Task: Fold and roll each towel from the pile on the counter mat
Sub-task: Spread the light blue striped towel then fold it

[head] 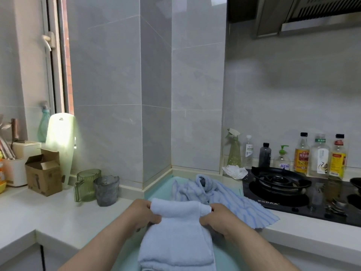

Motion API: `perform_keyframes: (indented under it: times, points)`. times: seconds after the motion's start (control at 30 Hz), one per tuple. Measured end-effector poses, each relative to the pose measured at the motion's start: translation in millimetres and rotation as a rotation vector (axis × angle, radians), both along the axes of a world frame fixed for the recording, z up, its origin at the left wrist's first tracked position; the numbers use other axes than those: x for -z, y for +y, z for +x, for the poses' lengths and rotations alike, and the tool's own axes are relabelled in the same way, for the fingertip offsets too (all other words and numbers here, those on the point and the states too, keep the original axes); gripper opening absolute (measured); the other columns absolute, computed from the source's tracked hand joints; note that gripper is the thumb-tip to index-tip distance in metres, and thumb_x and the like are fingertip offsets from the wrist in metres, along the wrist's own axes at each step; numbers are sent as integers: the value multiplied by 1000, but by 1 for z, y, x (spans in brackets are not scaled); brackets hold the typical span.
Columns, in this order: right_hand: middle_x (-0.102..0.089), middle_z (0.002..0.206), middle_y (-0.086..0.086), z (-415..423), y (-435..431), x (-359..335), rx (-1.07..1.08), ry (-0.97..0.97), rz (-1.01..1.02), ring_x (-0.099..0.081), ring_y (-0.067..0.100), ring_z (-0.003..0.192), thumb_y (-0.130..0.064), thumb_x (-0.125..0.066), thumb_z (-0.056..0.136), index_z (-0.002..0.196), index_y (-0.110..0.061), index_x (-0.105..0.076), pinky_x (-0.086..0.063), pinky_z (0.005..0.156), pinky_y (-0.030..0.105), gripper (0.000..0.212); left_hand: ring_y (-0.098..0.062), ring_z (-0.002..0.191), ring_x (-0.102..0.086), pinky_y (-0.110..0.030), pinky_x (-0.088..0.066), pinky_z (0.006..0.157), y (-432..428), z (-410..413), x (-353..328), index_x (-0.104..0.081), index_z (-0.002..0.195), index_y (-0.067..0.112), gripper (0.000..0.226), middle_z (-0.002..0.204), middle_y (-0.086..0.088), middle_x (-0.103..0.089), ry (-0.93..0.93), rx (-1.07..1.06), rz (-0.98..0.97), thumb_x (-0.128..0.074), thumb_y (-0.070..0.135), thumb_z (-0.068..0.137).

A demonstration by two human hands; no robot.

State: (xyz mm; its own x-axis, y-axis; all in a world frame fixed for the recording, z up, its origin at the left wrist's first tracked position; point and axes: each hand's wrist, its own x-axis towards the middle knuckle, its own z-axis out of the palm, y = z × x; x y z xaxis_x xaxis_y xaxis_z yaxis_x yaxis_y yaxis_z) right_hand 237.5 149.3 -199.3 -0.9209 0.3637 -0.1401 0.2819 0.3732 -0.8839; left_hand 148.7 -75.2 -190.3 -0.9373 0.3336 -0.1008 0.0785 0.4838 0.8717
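**Pale blue towel (175, 237) gripped at its rolled end by both hands**

Cardboard comes first on the far left: a small open box (44, 173) stands on the white counter (48, 216). Just beside it, to the right, are a green ribbed cup (88, 184) and a grey cup (106, 190), and the two are touching.

The left hand (140, 214) holds the left end of the roll. Its fingers (145, 205) are curled together over the top of the rolled part, and the thumb presses the cloth from the near side. The towel lies between the two hands on the teal mat (160, 192). Its far end is turned over into a thick roll, and the flat folded part runs from the roll toward the person.

The right hand (220, 220) pinches the right end of the roll. Its fingertips (213, 207) are pressed together at the end, and the thumb sits below, against the folded cloth.

Behind the roll and to the right, a pile of blue striped towels (214, 192) lies loose on the mat, and one edge reaches toward the black gas stove (279, 182). A crumpled white tissue (235, 171) lies near the stove's back corner. A green spray bottle (233, 151) and a row of other bottles (301, 153) stand along the wall.
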Motion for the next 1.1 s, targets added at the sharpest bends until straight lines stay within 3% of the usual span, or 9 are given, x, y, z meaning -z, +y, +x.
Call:
perform_keyframes:
  times: [0.07, 0.13, 0.2, 0.27, 0.33, 0.47, 0.67, 0.97, 1.1]
  points:
    - [-52, 59, 6, -1, -1, -2, 19, -6, -141, -42, 13, 38, 1, -52, 83, 87, -10, -58, -26, 36, 15, 13, -13, 38, -32, -16, -23, 39, -2, -4, -11, -64, 94, 1, 12, 58, -7, -49, -110, 2, -60, -62, 6, 83]
    - [-64, 80, 10, -4, -3, -3, 35, -24, -411, -62, 17, 49, 5, -45, 90, 103, -12, -61, -39, 31, 18, 28, -13, 39, -46, -17, -37, 34, -2, -6, -19, -58, 96, -1, 6, 57, -9, -54, -251, -10, 12, -58, 3, 90]
    - [-70, 93, 15, -4, -7, -4, 25, 2, -674, -71, 33, 75, 8, -40, 94, 110, -11, -61, -58, 46, 36, 33, -21, 54, -65, -24, -55, 44, -1, -2, -20, -54, 99, 0, 4, 69, -13, -60, -332, -43, 140, -54, 2, 96]
    - [-70, 77, 13, 1, -13, -4, 21, 56, -821, -68, 39, 81, 10, -39, 95, 107, -9, -62, -58, 58, 49, 32, -24, 62, -69, -35, -59, 53, -1, 0, -13, -55, 103, 6, 9, 76, -13, -64, -352, -30, 213, -46, 6, 101]
    - [-69, 84, 16, 10, -21, -1, 34, 118, -899, -66, 40, 85, 9, -39, 97, 104, -8, -61, -58, 57, 50, 29, -27, 62, -68, -41, -60, 55, -2, 3, -1, -56, 109, 10, 16, 82, -17, -68, -344, -7, 271, -42, 8, 103]
    - [-61, 107, 23, 23, -30, 13, 53, 182, -944, -66, 41, 86, 14, -42, 93, 108, -5, -59, -61, 62, 47, 30, -31, 67, -68, -40, -60, 55, -10, 10, 12, -57, 116, 10, 20, 93, -21, -67, -352, 27, 393, -45, 6, 101]
    - [-57, 122, 27, 33, -26, 17, -58, 188, -989, -64, 48, 99, 17, -45, 91, 123, -10, -54, -55, 77, 62, 43, -30, 62, -69, -37, -59, 47, -12, 14, 10, -57, 116, 3, 20, 100, -25, -71, -456, 42, 507, -44, 1, 100]
    - [-58, 123, 27, 35, -18, 23, -112, 238, -924, -66, 51, 95, 23, -54, 83, 124, -12, -56, -56, 77, 60, 54, -39, 71, -67, -47, -61, 62, -15, 24, 25, -55, 122, -1, 48, 102, -35, -65, -401, 152, 627, -64, -15, 77]
    - [-68, 108, 27, 38, -24, 21, -143, 262, -834, -67, 47, 97, 18, -57, 84, 110, 0, -65, -55, 84, 54, 33, -49, 87, -67, -54, -57, 77, -23, 26, 36, -57, 120, -10, 69, 113, -42, -59, -421, 216, 758, -83, -15, 56]
